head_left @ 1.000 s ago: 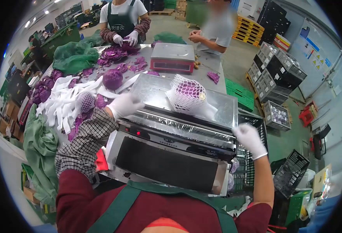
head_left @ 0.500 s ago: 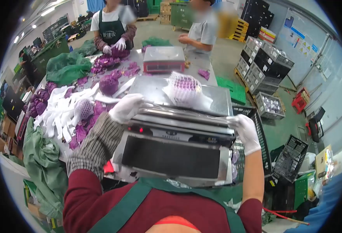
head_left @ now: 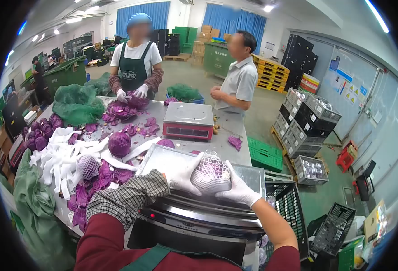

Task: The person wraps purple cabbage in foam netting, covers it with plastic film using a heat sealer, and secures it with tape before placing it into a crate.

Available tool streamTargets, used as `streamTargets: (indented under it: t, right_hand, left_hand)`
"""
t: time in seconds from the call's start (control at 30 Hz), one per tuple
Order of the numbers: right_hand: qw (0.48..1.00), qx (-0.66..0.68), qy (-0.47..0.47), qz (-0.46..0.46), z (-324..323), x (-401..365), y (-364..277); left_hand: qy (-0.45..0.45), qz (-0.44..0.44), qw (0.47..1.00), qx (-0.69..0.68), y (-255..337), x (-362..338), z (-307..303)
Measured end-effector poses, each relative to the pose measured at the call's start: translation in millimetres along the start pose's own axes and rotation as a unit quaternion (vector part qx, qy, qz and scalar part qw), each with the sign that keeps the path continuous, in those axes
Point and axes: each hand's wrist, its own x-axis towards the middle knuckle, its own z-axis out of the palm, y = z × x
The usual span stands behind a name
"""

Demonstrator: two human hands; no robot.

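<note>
A red cabbage in a white foam net (head_left: 210, 174) is held between my two gloved hands above the front of a metal wrapping machine (head_left: 163, 158). My left hand (head_left: 186, 177) presses against its left side, and my right hand (head_left: 238, 187) is curved round its right side. Both hands wear white gloves. Part of the machine's metal top is hidden behind my hands and the cabbage. A red light shows on its front panel. To the left lie white foam nets (head_left: 61, 151), a bare red cabbage (head_left: 119, 144) and another netted cabbage (head_left: 88, 167).
Purple leaves (head_left: 79, 205) litter the table. A red scale (head_left: 188, 121) stands beyond the machine. Across the table, a co-worker in an apron (head_left: 135, 67) handles cabbage leaves; another person (head_left: 239, 81) stands nearby. Black crates (head_left: 287, 210) are at my right, stacked crates (head_left: 305, 119) farther off.
My hands have left the machine's front bar, where clear film showed, and now hold the netted cabbage that lay on the metal top. The view has tilted upward.
</note>
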Motion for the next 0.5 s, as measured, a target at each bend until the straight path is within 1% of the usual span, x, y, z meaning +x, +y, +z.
streamTargets:
  t: [0.03,0.1,0.13,0.17,0.23,0.27,0.3,0.33,0.37,0.4,0.43,0.47,0.5]
  right_hand:
    - [0.998,0.039,0.038,0.019,-0.5,5.5,0.8]
    - [0.984,0.12,0.114,0.06,-1.4,12.9,-1.7]
    - [0.977,0.162,0.094,0.097,-6.5,13.8,-15.5]
    - [0.98,0.178,0.062,0.061,-15.4,1.2,-60.4]
    - [0.988,0.146,0.056,-0.005,-8.9,-27.8,-103.2]
    - [0.987,0.142,0.004,0.077,-3.9,-50.8,-121.4]
    - [0.978,0.13,-0.051,0.158,1.2,-73.7,-139.6]
    - [0.905,0.258,-0.127,0.315,19.6,-93.8,-139.9]
    - [0.866,0.297,-0.173,0.364,24.6,-109.1,-170.5]
    - [0.833,0.366,-0.167,0.379,56.1,-129.9,-142.3]
    - [0.795,0.432,-0.158,0.395,87.6,-150.7,-114.2]
    - [0.752,0.493,-0.149,0.411,119.0,-171.5,-86.2]
    - [0.746,0.549,-0.089,0.368,129.5,-175.9,-98.2]
  left_hand:
    - [0.044,0.006,0.995,-0.087,-10.8,4.7,6.8]
    - [0.127,0.017,0.957,-0.259,-39.3,14.7,25.9]
    - [0.1,0.03,0.893,-0.438,-35.8,12.2,23.5]
    - [0.081,0.079,0.886,-0.449,-27.5,3.6,17.7]
    - [-0.01,0.065,0.883,-0.465,4.8,-37.4,6.8]
    - [-0.034,0.072,0.867,-0.491,26.2,-62.8,10.8]
    - [-0.107,-0.004,0.858,-0.502,13.5,-79.6,34.6]
    - [-0.195,-0.062,0.784,-0.586,39.9,-108.1,31.7]
    - [-0.263,-0.123,0.655,-0.698,58.0,-128.2,42.5]
    - [-0.333,-0.272,0.613,-0.663,58.0,-141.1,55.2]
    - [-0.344,-0.258,0.627,-0.65,45.7,-150.8,86.1]
    - [-0.337,-0.248,0.619,-0.664,44.3,-161.7,100.8]
    - [-0.33,-0.237,0.618,-0.673,42.3,-167.1,110.1]
